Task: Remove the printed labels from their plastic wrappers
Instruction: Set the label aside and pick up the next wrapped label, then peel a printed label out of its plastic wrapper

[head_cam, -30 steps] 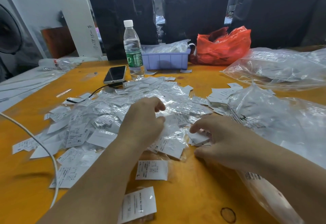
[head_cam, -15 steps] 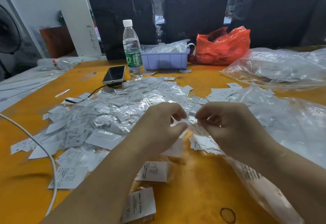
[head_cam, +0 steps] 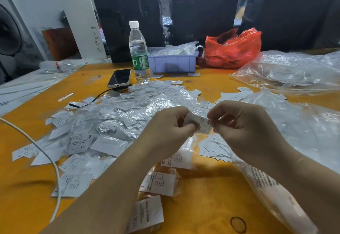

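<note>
Between both hands, raised above the table, is one white printed label (head_cam: 203,123) marked XS, in a clear wrapper. My left hand (head_cam: 169,132) pinches its left end and my right hand (head_cam: 242,127) pinches its right end. Below and behind them a wide heap of wrapped labels (head_cam: 117,115) covers the orange table (head_cam: 211,193). A small stack of bare labels (head_cam: 215,147) lies under my right hand. Several single wrapped labels (head_cam: 160,182) lie near my forearms.
A water bottle (head_cam: 138,53), a phone (head_cam: 119,77) with a black cable, a lilac tray (head_cam: 173,62) and a red bag (head_cam: 233,47) stand at the back. Large clear plastic bags (head_cam: 294,71) fill the right side. A white cable (head_cam: 46,152) crosses the left.
Both hands left the heap and rose with one wrapped label, coming together above the table. The label now shows stretched between the two pinches.
</note>
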The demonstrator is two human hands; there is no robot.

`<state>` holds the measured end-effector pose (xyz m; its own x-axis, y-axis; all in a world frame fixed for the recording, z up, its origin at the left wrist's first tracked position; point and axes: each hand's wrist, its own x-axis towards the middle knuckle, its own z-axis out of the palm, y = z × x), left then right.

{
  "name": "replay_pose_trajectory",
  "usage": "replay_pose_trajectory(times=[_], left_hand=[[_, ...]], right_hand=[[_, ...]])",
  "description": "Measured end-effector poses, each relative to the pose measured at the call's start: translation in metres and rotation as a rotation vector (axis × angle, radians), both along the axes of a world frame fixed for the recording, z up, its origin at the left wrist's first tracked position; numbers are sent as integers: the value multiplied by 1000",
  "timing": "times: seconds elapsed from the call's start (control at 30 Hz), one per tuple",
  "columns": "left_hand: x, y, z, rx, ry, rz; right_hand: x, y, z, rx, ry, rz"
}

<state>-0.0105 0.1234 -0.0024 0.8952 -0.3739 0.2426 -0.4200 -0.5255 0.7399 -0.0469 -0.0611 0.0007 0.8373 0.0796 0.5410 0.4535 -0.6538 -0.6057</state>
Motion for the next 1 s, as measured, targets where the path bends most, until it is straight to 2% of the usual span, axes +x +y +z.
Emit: replay_pose_trajectory(times=[0.13,0.4,0.47,0.63,0.8,1.0], left_hand=[[-1,-1,-2,-9,-11,-13],[-4,-5,-6,124,-43,-80],[-4,-7,-6,140,-52,-87],[-2,-6,-7,148,-37,-75],[-3,-7,-8,150,-16,-74],[1,-7,-12,145,-13,-83]], right_hand=[[-1,1,-1,-44,28,16],[-5,5,1,-224,137,17],[-6,6,2,-288,196,-7],[-9,7,5,-330,205,-153],[-8,6,9,-607,599,-243],[-12,9,18,-497,757,-118]])
